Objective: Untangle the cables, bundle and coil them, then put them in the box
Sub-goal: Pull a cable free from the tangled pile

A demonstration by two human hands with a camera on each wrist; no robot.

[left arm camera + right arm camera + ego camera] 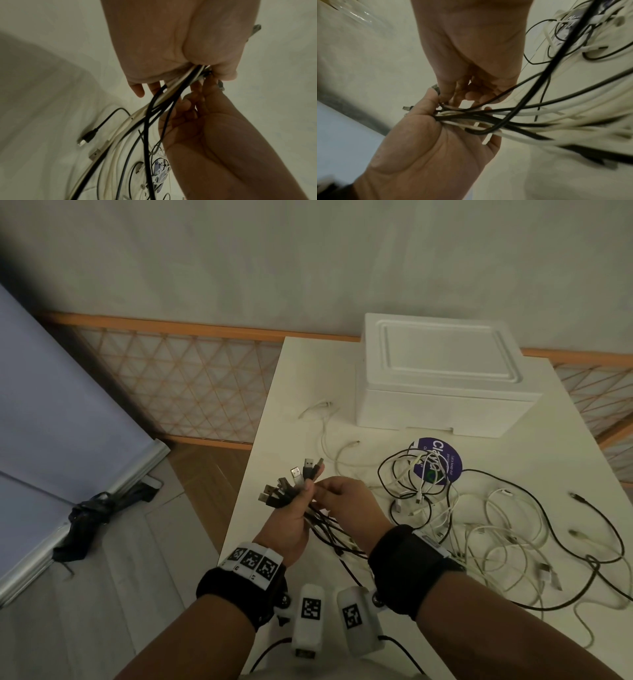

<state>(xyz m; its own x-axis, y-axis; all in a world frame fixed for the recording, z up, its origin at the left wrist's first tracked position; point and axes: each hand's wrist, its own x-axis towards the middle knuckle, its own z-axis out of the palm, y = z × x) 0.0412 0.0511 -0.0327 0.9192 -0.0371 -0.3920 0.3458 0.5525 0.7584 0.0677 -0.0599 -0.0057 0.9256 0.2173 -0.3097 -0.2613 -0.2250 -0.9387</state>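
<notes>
My left hand (296,510) grips a bundle of black and white cables (329,529) just below their USB plugs (291,482), which fan out above the fist. My right hand (334,496) is right beside it, fingers curled and pinching strands of the same bundle. In the left wrist view the cables (173,92) leave my left hand's (180,54) fist and hang down to the table. In the right wrist view my right hand's fingers (453,93) curl onto the strands (471,115) at my left hand's (428,142) thumb. A closed white foam box (442,371) stands at the table's back.
A loose tangle of black and white cables (496,529) spreads over the right half of the white table (555,419), partly over a round purple sticker (445,455). A thin white cable (323,422) lies left of the box. The table's left edge is near my left hand.
</notes>
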